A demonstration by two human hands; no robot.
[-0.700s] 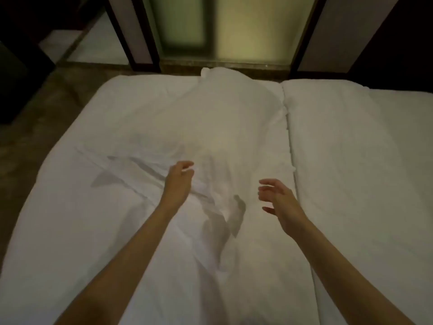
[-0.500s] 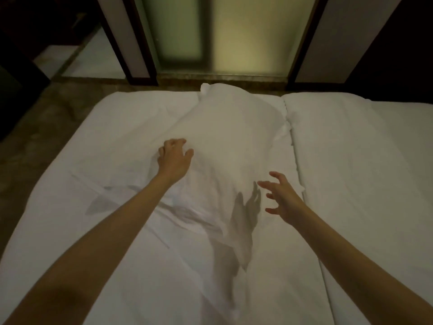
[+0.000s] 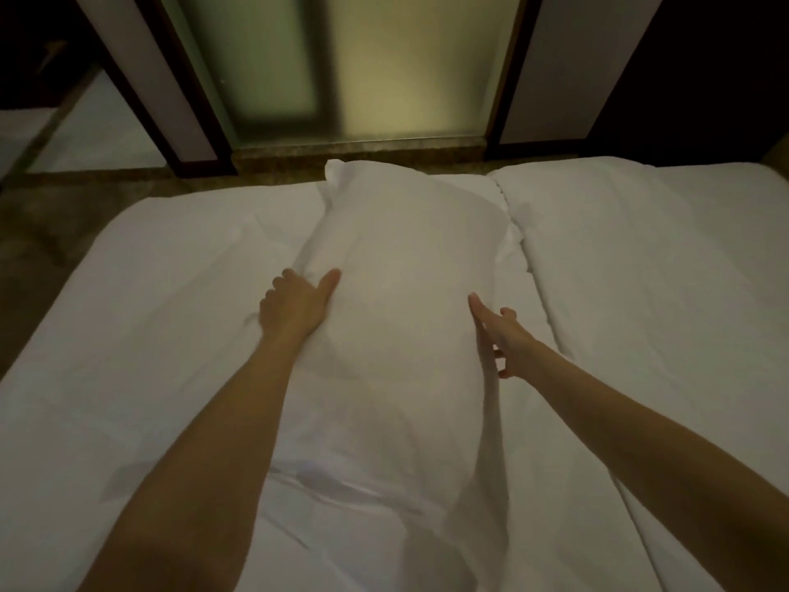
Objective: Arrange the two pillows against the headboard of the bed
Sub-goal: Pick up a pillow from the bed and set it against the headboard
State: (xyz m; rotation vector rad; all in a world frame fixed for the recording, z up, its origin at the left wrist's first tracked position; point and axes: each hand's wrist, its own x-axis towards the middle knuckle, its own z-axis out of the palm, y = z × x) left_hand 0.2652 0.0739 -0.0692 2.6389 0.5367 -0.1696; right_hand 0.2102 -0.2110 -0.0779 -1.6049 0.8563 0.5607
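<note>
One white pillow (image 3: 410,267) lies lengthwise on the white bed (image 3: 149,301), its far end pointing at the wall beyond. My left hand (image 3: 294,305) clasps the pillow's left edge, thumb on top and fingers curled at the side. My right hand (image 3: 506,339) is against the pillow's right edge, thumb along the top and fingers spread on the outside. That right edge stands raised off the sheet. A second pillow and a headboard are not in view.
A second white bedding section (image 3: 661,292) lies to the right, split from the left one by a seam. Past the bed's far edge are a frosted glass panel (image 3: 384,66) in dark frames and a stone ledge. Dark floor (image 3: 38,237) lies at left.
Both hands moved forward from open air above the sheet onto the pillow's two sides. The view has tilted and come closer to the pillow.
</note>
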